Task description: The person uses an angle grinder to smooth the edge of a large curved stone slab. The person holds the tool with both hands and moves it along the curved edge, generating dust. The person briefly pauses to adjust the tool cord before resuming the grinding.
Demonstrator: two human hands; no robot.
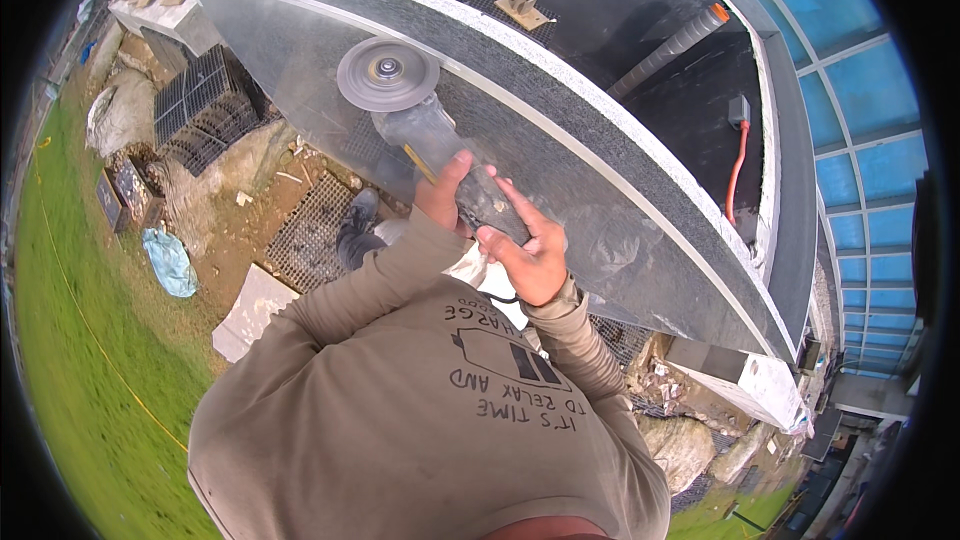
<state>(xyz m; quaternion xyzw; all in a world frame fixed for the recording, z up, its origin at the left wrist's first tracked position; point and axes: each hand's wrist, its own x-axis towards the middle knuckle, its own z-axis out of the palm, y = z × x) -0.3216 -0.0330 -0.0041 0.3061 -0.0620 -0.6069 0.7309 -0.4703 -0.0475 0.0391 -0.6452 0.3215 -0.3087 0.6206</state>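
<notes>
I hold a dusty angle grinder (488,198) with both hands, in front of my chest. My left hand (441,196) is closed round the middle of its body, beside a yellow strip. Farther back, my right hand (538,252) wraps the rear end, thumb on top. A flat round cutting disc (362,82) points away from me at the far end. Behind it lies a grey stone slab (610,240) with a pale line along its far part. Whether the disc touches the slab I cannot tell; whether it is spinning is also unclear.
Past the slab's white rim lies a dark basin holding a grey pipe (665,50) with an orange end and an orange conduit (737,175). Black plastic grid crates (208,105), rocks, a stone offcut (255,310) and a blue plastic bag (170,262) lie left. A yellow line crosses the grass.
</notes>
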